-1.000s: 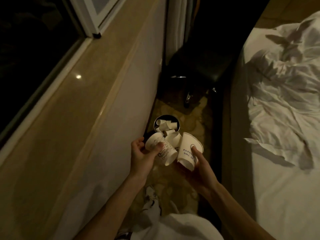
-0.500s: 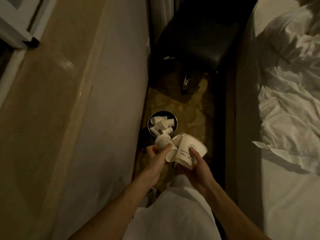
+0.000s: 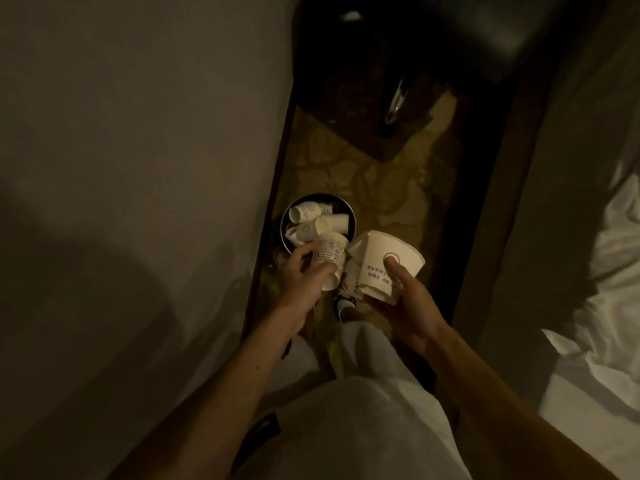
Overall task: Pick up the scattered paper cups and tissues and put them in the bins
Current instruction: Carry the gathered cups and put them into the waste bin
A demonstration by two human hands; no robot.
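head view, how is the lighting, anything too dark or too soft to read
Head view: dim warm light, brightest on the bed sheet at right. Head view: the dark stool at top almost vanishes in shadow. Head view: lettering on the large cup in the right hand partly reads; print on the small cup in the left hand is too soft.

- Left hand (image 3: 304, 277) and right hand (image 3: 407, 303): both bare.
- Left forearm (image 3: 221, 382) and right forearm (image 3: 485, 386): bare down to the lower edge of the view, no sleeve showing.
- Trousers (image 3: 367, 348): loose, pale, white-looking cloth with soft folds.
- Shoe (image 3: 344, 303): light upper with dark trim, only the toe showing.
- Dark patch (image 3: 266, 426) at the left hip, too dim to tell what it is.
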